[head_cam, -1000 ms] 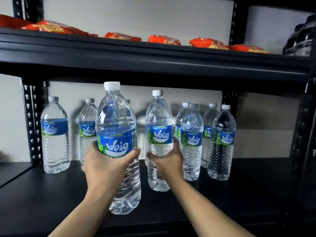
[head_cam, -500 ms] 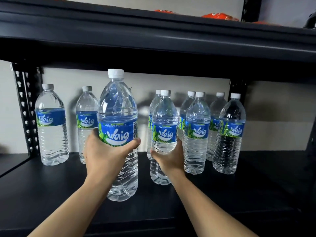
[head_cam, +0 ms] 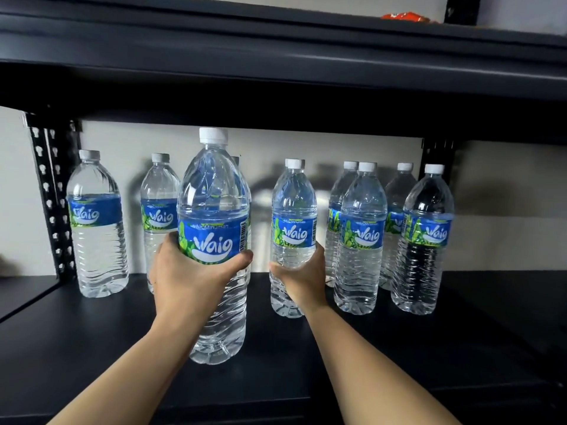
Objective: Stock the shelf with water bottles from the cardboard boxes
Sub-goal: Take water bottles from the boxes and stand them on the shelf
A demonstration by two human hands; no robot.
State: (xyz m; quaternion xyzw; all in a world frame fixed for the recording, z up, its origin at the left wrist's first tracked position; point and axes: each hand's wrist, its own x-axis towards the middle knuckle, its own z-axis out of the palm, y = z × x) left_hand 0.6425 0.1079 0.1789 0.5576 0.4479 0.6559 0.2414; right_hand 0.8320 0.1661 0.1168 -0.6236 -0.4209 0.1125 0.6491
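Note:
My left hand (head_cam: 188,276) grips a clear water bottle (head_cam: 213,216) with a blue Waig label and white cap, held upright near the front of the black shelf (head_cam: 92,348). Whether its base touches the shelf I cannot tell. My right hand (head_cam: 302,279) is wrapped round the lower part of a second identical bottle (head_cam: 293,216), which stands upright farther back on the shelf. Several more of the same bottles stand along the back, two at the left (head_cam: 96,225) and a cluster at the right (head_cam: 426,240).
The upper shelf board (head_cam: 276,50) hangs low over the bottle caps, with an orange snack packet (head_cam: 405,17) on top. A perforated black upright (head_cam: 50,204) stands at the back left and another (head_cam: 435,154) at the back right. Bare shelf surface (head_cam: 491,302) lies right of the bottles.
Both hands have pushed their bottles deeper into the shelf. The right-hand bottle moved back toward the rear row. The view has dropped and moved closer.

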